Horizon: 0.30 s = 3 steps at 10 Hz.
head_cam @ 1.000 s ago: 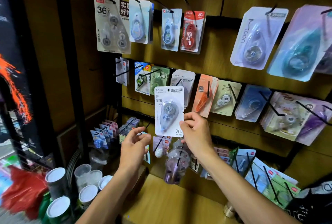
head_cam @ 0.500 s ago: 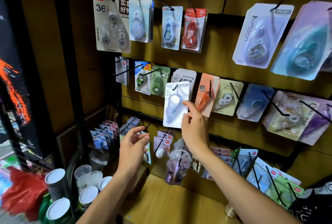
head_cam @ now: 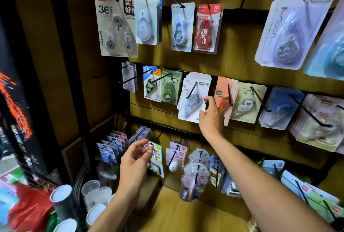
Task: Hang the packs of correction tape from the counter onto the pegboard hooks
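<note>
A wooden pegboard wall [head_cam: 242, 60] fills the view, crossed by black rails with long black hooks sticking out toward us. Below it runs a wood counter [head_cam: 178, 217], lit warm and dim. To the left a dark frame stands beside a black panel with orange streaks, and at the lower left sit several white-topped cups [head_cam: 61, 193] and something red and crumpled.

The white pack of correction tape [head_cam: 193, 97] hangs on a middle-row hook [head_cam: 191, 90], in front of others of its kind, tilted a little. The right hand [head_cam: 211, 118] is raised to the pack's lower right edge, its grip loose, fingertips at or just off the card; whether they touch it I cannot say. The left hand [head_cam: 135, 159] hovers lower, fingers loosely curled with nothing in them, just in front of a blue-edged pack on the bottom row.

An orange pack [head_cam: 223, 94] hangs just right of the white one, a green pack [head_cam: 170, 88] just left. Up top hang a red pack [head_cam: 206, 27] and a three-piece value pack [head_cam: 115, 25].

The large packs at the far right are cut off by the frame edge and blurred. The bottom-row packs overlap so much their print is unreadable, and the lower left corner is smeared.
</note>
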Motion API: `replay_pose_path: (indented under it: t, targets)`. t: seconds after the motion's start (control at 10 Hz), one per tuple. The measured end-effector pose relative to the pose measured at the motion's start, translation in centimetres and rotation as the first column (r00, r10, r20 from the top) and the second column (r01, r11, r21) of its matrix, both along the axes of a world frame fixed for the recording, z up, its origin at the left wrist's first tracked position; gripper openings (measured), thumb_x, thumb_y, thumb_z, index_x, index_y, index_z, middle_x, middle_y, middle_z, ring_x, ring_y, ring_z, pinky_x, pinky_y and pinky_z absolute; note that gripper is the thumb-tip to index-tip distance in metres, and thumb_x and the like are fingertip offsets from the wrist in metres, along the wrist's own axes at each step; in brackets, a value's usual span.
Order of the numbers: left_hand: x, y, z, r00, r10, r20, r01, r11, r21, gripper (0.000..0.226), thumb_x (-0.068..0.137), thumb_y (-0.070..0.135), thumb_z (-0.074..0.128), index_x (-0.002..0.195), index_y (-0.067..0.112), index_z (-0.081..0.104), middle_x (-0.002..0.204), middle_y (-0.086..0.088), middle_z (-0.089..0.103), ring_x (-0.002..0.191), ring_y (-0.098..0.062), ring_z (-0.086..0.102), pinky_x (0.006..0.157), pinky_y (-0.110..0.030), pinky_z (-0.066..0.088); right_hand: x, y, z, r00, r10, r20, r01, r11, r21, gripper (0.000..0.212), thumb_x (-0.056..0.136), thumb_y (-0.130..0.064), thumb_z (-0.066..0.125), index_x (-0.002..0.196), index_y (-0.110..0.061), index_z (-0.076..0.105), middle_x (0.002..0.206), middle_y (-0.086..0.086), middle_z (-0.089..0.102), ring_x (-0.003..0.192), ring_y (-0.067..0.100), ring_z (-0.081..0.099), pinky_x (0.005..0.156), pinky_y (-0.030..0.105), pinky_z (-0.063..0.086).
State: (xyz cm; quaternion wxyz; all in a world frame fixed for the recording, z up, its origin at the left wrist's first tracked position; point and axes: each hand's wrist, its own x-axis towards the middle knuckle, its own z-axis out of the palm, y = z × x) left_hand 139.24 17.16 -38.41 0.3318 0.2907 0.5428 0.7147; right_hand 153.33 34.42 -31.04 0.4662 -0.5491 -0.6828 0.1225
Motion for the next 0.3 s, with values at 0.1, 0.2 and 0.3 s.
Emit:
replay_pose_path:
  t: [0.1, 0.2, 0.3]
  targets:
    - [0.1, 0.1, 0.0, 1.0, -0.01, -0.002, 0.01, 1.0, -0.007, 0.027, 0.091, 0.001, 0.059, 0.109, 0.019, 0.066, 0.1, -0.005, 0.073, 0.085, -0.009, 0.065, 0.068, -0.024, 0.047, -0.3, 0.0, -0.5, 0.999, 0.019, -0.029, -0.02, 0.999, -0.032, 0.037, 0.09, 0.0, 0.055, 0.117, -0.024, 0.046, 0.099, 0.01, 0.06, 0.084, 0.033, 0.063, 0.066, 0.042, 0.054]
    - [0.1, 0.5, -0.1, 0.999, -0.015, -0.04, 0.015, 1.0, 0.007, 0.026, 0.091, 0.001, 0.06, 0.109, 0.019, 0.066, 0.097, -0.002, 0.072, 0.086, -0.01, 0.064, 0.066, -0.019, 0.047, 0.6, 0.0, -0.9, 0.998, 0.026, -0.064, -0.03, 0.998, -0.063, 0.035, 0.089, -0.005, 0.059, 0.115, -0.021, 0.043, 0.107, 0.009, 0.063, 0.087, 0.027, 0.06, 0.065, 0.033, 0.045]
    - [-0.3, 0.4, 0.6, 0.997, 0.003, -0.078, -0.002, 1.0, 0.019, 0.027, 0.091, 0.0, 0.06, 0.111, 0.017, 0.066, 0.099, -0.004, 0.071, 0.092, -0.014, 0.065, 0.064, -0.014, 0.049, 1.6, -1.0, -0.8, 0.997, 0.029, -0.073, -0.036, 0.996, -0.088, 0.037, 0.089, -0.01, 0.061, 0.118, -0.022, 0.042, 0.112, 0.004, 0.062, 0.087, 0.021, 0.055, 0.068, 0.029, 0.042]
